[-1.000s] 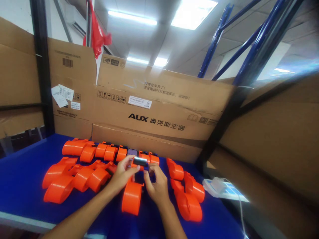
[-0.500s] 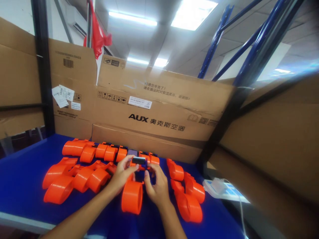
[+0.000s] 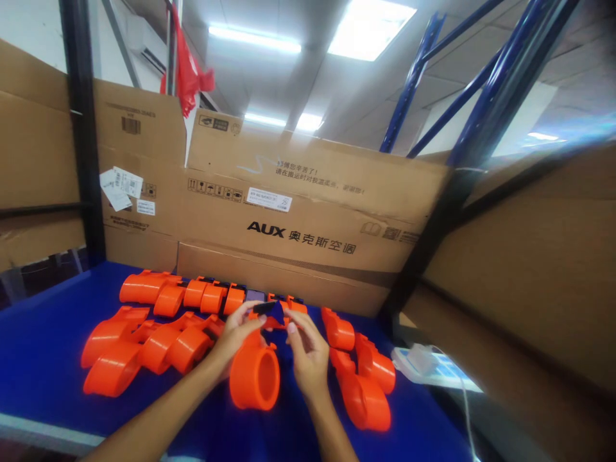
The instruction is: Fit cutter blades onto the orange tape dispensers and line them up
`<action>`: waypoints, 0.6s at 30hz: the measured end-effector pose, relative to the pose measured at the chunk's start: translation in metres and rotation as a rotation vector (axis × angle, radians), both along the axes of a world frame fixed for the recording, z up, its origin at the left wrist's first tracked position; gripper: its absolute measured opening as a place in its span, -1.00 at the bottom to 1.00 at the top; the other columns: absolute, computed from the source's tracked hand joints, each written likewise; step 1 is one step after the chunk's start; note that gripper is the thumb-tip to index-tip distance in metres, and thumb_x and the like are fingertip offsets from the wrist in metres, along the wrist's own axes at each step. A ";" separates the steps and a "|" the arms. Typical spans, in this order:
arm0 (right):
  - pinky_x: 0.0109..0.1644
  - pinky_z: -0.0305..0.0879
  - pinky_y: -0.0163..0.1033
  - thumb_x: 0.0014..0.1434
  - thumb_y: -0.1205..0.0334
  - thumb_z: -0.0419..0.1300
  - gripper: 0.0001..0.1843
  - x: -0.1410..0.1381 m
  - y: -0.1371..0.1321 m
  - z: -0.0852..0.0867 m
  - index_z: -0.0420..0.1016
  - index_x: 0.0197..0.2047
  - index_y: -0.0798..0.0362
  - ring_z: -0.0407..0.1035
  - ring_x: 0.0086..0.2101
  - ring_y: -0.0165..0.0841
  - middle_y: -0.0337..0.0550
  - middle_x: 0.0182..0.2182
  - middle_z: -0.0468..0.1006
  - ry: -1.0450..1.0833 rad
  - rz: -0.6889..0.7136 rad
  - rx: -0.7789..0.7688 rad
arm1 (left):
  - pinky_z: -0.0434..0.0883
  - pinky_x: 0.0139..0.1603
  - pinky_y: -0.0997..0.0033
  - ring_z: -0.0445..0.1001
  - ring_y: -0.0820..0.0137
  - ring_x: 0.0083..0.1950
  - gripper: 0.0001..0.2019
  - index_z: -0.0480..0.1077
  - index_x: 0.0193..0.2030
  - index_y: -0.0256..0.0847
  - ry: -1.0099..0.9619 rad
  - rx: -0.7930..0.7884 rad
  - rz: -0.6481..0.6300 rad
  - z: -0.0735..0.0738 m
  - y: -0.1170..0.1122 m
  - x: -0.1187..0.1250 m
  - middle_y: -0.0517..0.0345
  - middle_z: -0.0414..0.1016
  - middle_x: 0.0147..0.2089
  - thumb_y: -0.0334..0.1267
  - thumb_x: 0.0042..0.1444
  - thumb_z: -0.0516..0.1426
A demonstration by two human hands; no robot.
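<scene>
My left hand (image 3: 238,333) grips the upper end of an orange tape dispenser (image 3: 253,378), thumb in front and fingers behind. Its round ring hangs below, the opening turned partly towards me. A black strip (image 3: 263,308) and a dark blue piece (image 3: 278,312) show at the dispenser's top, between my hands. The thumb and fingertips of my right hand (image 3: 308,353) are closed at the right side of this top end, by the blue piece. My fingers hide part of where the pieces meet.
Several orange dispensers (image 3: 113,367) lie left on the blue table (image 3: 43,340), others (image 3: 368,401) on the right. A back row (image 3: 194,292) carries dark parts. A grey-purple flat object (image 3: 255,296) lies among them. Cardboard (image 3: 308,212) walls the back; a white power strip (image 3: 436,369) is right.
The held dispenser has turned, so its ring opening shows more and its black strip tilts. My right hand has shifted slightly, its fingers still at the top end.
</scene>
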State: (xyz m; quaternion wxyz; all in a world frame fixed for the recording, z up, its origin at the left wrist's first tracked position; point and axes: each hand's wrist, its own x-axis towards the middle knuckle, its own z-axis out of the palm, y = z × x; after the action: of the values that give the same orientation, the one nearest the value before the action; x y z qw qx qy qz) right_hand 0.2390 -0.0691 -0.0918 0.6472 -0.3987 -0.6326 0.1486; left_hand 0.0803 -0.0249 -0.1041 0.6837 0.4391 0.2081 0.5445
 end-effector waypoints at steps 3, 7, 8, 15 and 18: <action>-0.17 0.42 -0.14 0.27 -0.04 0.16 -0.50 0.001 0.001 0.005 0.41 0.21 -0.05 0.48 -0.15 -0.17 -0.01 -0.02 0.57 0.253 0.147 -0.158 | 0.50 -0.50 0.36 0.56 0.32 -0.52 -0.30 0.20 0.23 -0.13 0.010 -0.024 -0.102 0.000 -0.005 0.002 0.09 0.58 -0.30 -0.15 -0.02 0.37; -0.02 0.38 -0.08 0.26 -0.11 0.14 -0.47 0.000 -0.002 0.009 0.41 0.20 -0.07 0.47 -0.08 -0.13 -0.06 0.02 0.55 0.325 0.454 -0.356 | 0.56 -0.40 0.16 0.63 0.16 -0.41 -0.27 0.11 0.27 -0.08 0.012 -0.027 -0.221 0.002 -0.013 0.005 -0.01 0.59 -0.19 -0.15 0.02 0.35; -0.02 0.38 -0.08 0.24 -0.11 0.15 -0.48 0.000 -0.003 0.009 0.43 0.19 -0.07 0.46 -0.06 -0.11 -0.06 0.03 0.54 0.328 0.506 -0.389 | 0.56 -0.37 0.16 0.63 0.16 -0.39 -0.29 0.13 0.26 -0.08 0.008 -0.016 -0.216 0.003 -0.015 0.006 -0.02 0.58 -0.16 -0.15 0.02 0.35; -0.08 0.37 -0.16 0.14 0.00 0.25 -0.62 0.001 0.011 -0.002 0.53 -0.01 -0.03 0.44 -0.13 -0.17 -0.10 -0.11 0.56 0.469 0.517 -0.341 | 0.39 -0.47 0.49 0.48 0.43 -0.52 -0.29 0.15 0.31 -0.13 0.152 0.170 -0.097 0.004 -0.014 0.000 0.21 0.51 -0.44 -0.16 0.06 0.32; -0.09 0.35 -0.18 0.11 -0.01 0.27 -0.67 0.002 0.018 -0.005 0.53 -0.10 -0.02 0.41 -0.21 -0.23 -0.14 -0.21 0.54 0.519 0.454 -0.284 | 0.35 -0.49 0.52 0.44 0.45 -0.51 -0.34 0.15 0.32 -0.16 0.236 0.279 0.019 0.003 -0.011 -0.004 0.25 0.46 -0.49 -0.12 0.12 0.25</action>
State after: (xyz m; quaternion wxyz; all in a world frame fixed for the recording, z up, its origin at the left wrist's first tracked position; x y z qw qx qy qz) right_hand 0.2413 -0.0514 -0.0973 0.6748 -0.2829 -0.4930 0.4708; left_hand 0.0763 -0.0359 -0.1010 0.5818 0.5884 0.2137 0.5194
